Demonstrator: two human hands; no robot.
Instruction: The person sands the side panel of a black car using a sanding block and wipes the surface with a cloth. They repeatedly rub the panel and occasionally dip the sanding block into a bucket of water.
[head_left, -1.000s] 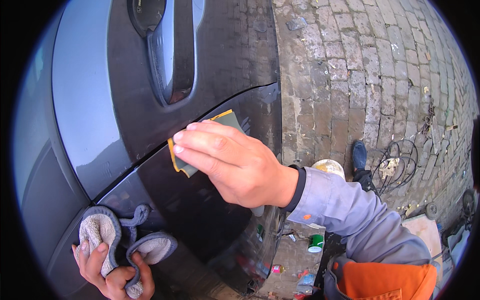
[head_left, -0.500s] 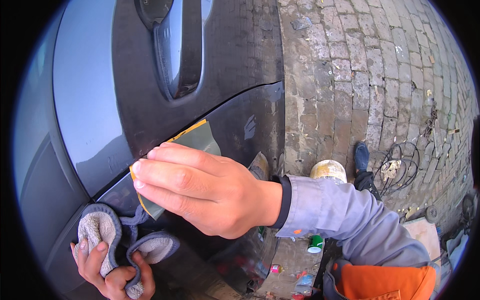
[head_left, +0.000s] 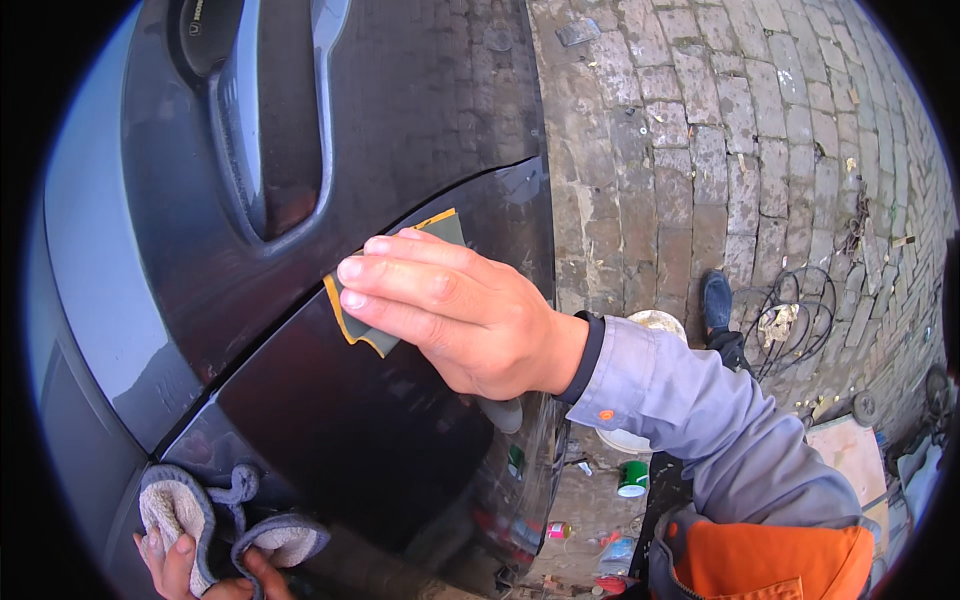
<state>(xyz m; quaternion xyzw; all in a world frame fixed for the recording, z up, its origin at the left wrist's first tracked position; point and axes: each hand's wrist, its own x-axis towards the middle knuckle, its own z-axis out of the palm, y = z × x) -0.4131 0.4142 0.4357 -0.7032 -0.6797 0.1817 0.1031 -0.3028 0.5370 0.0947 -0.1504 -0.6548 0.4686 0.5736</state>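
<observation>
Sandpaper sheet [head_left: 385, 300], grey-green w/ a yellow edge, lies flat against the dark car door panel [head_left: 330, 420], just below the seam that cuts diagonally across the body. My right hand [head_left: 460, 310] covers most of it: fingers [head_left: 385, 270] stretched out flat & pressed together, pinning the sheet to the paint rather than curled round it. Sheet's long axis runs along the seam, from upper right to lower left, and it sticks out past my fingertips toward the left and behind my hand at the top. Door handle recess [head_left: 270, 130] sits above, well apart. Down at the panel's lower left corner my left hand [head_left: 195, 570] is closed on a grey cloth [head_left: 175, 510], bunched, touching the bodywork. Right hand is the one on the sheet; left is well apart from it. Brick paving [head_left: 720, 120] to the right, w/ small cans [head_left: 632, 478] and a tangle of wire [head_left: 790, 320] on it.
</observation>
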